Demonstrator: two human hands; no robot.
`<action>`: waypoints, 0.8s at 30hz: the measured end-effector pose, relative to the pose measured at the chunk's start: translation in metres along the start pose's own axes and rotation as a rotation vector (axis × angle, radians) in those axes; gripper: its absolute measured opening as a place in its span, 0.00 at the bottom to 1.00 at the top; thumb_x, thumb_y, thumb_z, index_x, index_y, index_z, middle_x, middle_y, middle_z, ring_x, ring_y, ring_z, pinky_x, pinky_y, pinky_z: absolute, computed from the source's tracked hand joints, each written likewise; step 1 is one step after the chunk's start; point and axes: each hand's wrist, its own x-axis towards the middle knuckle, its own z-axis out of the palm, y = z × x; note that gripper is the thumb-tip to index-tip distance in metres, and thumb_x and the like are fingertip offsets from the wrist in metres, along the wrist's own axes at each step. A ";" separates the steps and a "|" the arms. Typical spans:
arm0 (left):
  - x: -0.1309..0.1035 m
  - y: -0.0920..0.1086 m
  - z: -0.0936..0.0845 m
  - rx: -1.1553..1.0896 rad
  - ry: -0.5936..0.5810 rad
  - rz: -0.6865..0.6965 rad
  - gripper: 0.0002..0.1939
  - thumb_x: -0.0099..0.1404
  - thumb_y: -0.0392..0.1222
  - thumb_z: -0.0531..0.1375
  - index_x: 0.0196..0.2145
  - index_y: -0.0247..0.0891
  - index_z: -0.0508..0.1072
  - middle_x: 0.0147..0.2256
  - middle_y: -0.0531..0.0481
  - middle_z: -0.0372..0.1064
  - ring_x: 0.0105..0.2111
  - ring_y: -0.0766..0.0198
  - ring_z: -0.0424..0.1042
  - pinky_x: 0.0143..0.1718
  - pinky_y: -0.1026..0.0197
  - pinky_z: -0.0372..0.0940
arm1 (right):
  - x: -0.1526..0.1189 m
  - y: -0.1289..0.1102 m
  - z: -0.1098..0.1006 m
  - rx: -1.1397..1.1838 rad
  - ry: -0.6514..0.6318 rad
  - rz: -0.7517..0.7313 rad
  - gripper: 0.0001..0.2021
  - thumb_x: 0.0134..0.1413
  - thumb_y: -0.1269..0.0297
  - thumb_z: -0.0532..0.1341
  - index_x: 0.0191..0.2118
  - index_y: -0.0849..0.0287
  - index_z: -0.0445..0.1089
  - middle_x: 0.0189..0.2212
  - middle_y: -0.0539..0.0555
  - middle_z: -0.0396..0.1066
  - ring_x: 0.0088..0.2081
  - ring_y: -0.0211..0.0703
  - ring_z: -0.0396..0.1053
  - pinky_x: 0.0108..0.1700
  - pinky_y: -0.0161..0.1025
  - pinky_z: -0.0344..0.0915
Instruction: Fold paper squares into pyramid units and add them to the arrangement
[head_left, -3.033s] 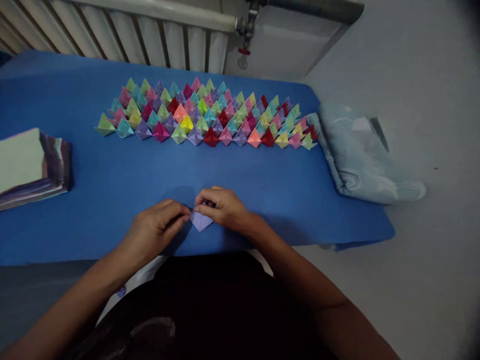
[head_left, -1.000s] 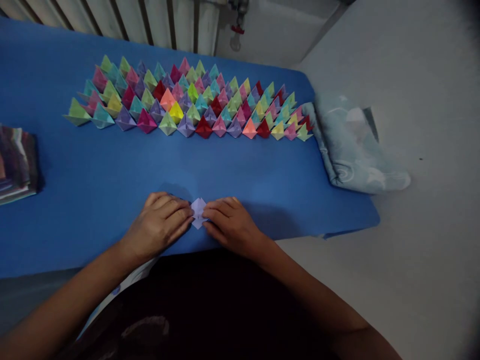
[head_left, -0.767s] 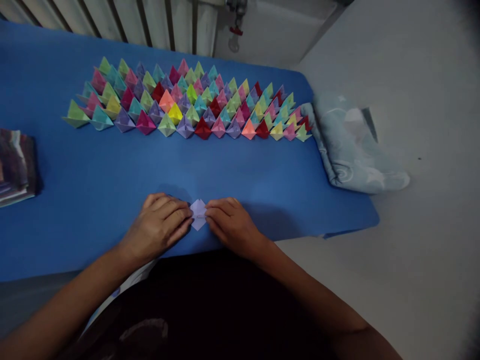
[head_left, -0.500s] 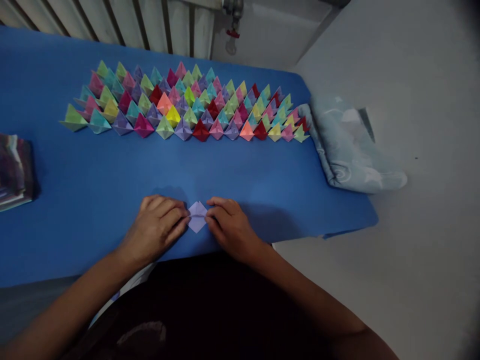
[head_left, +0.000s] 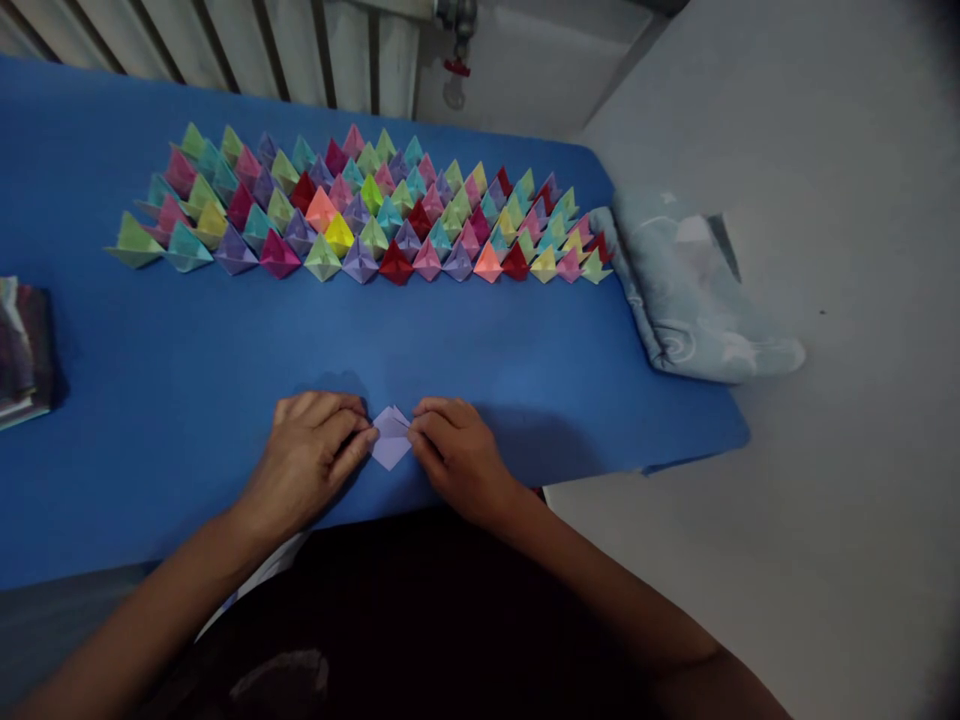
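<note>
A small lavender folded paper (head_left: 391,438), diamond-shaped with a crease across its middle, is held just above or on the blue table (head_left: 187,400) near its front edge. My left hand (head_left: 313,452) pinches its left corner between thumb and fingers. At the right corner, the thumb and fingers of my right hand (head_left: 459,452) are closed on the paper. The fingertips hide both side corners. Beyond my hands, several rows of small folded paper boats (head_left: 360,258) in many colours stand close together.
A folded grey-green cloth (head_left: 690,300) lies at the table's right end against the wall. At the far left edge sits a dark stack (head_left: 26,350), partly out of view. A white radiator (head_left: 285,50) and a red-handled valve (head_left: 457,68) are behind the table.
The view has shifted slightly. The lavender paper now looks flatter, with its raised middle fold lowered. Both hands keep hold of its sides.
</note>
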 end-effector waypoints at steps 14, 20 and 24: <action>-0.001 0.000 0.000 -0.128 0.025 0.006 0.10 0.72 0.46 0.55 0.41 0.41 0.74 0.38 0.51 0.77 0.38 0.60 0.74 0.44 0.53 0.61 | -0.002 0.002 0.000 -0.017 -0.049 -0.042 0.07 0.66 0.70 0.56 0.43 0.57 0.71 0.41 0.54 0.77 0.40 0.43 0.70 0.45 0.41 0.61; 0.000 -0.001 0.000 -0.137 0.027 0.016 0.09 0.72 0.45 0.55 0.39 0.41 0.74 0.37 0.51 0.78 0.37 0.60 0.74 0.45 0.53 0.61 | -0.001 0.003 0.000 -0.021 -0.035 -0.070 0.07 0.66 0.71 0.56 0.43 0.59 0.71 0.40 0.54 0.78 0.39 0.43 0.70 0.45 0.40 0.60; 0.002 0.001 -0.001 -0.135 0.037 0.000 0.11 0.73 0.46 0.54 0.38 0.41 0.74 0.36 0.51 0.78 0.37 0.60 0.75 0.44 0.52 0.61 | -0.001 0.002 0.003 -0.034 0.009 -0.038 0.09 0.65 0.68 0.57 0.47 0.59 0.71 0.37 0.55 0.77 0.38 0.44 0.70 0.44 0.41 0.61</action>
